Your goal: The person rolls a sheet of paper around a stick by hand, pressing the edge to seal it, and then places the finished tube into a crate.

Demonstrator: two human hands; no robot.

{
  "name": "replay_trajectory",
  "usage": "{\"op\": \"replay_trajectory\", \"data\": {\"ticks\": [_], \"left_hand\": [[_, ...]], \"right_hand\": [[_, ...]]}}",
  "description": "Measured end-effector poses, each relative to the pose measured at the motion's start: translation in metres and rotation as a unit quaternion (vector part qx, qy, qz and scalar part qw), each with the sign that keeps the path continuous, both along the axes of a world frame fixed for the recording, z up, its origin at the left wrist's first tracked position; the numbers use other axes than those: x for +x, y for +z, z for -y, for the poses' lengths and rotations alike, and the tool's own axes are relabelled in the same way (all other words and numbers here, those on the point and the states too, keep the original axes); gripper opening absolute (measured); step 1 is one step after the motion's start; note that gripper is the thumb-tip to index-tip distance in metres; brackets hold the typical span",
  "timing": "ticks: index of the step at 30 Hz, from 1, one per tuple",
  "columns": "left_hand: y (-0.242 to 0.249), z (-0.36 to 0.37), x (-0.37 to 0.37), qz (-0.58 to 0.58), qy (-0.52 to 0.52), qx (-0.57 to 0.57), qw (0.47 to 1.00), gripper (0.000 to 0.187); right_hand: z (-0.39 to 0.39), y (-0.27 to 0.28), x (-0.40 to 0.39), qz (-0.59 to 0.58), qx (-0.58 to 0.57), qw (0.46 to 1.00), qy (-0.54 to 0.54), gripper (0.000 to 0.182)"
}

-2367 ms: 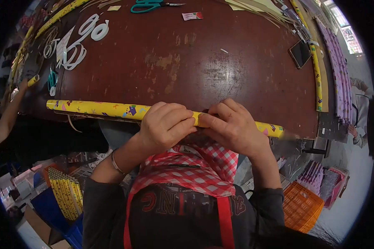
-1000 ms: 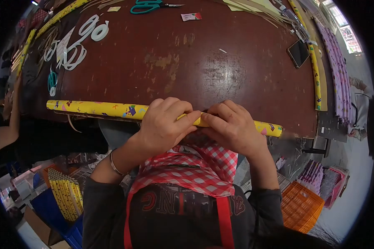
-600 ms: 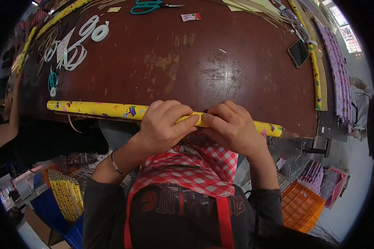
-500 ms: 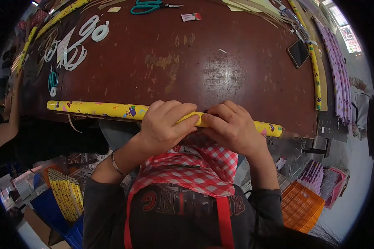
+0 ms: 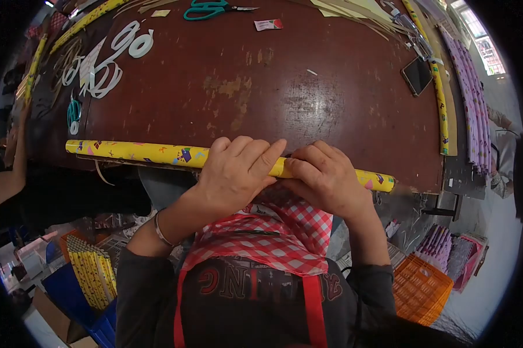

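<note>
A long roll of yellow patterned wrapping paper [image 5: 139, 152] lies along the near edge of the brown table, its right end a little closer to me. My left hand [image 5: 232, 174] is wrapped over the roll near its middle, with the index finger raised and pointing away. Just to the right, my right hand [image 5: 326, 178] grips the same roll, fingers curled over the top and the thumb below. A short strip of yellow paper shows between the two hands. Whatever lies under the fingers is hidden.
Teal scissors [image 5: 206, 8] and a small packet [image 5: 268, 25] lie at the far side. Loops of white tape [image 5: 107, 78] are on the left, a phone [image 5: 417, 75] on the right. An orange crate [image 5: 422, 290] stands below right. Another person's arm [image 5: 12, 174] is at far left.
My left index finger has lifted off the paper and straightened. The right hand and the roll stay in nearly the same place.
</note>
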State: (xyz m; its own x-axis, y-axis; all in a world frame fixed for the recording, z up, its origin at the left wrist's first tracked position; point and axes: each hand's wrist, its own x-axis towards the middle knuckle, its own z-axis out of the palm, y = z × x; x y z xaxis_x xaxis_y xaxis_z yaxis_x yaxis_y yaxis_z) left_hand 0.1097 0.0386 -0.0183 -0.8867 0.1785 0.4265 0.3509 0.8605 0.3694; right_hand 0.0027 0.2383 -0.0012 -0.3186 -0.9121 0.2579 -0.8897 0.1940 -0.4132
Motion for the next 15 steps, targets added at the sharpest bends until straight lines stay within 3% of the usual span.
{"op": "replay_trajectory", "data": {"ticks": [3,15], "left_hand": [[0.001,0.000,0.000,0.031,-0.015,-0.037,0.999,0.048],[-0.010,0.003,0.000,-0.057,-0.024,-0.021,0.998,0.040]], "right_hand": [[0.001,0.000,-0.001,0.002,-0.011,1.000,-0.001,0.029],[0.001,0.000,-0.001,0.004,-0.018,1.000,-0.007,0.030]]}}
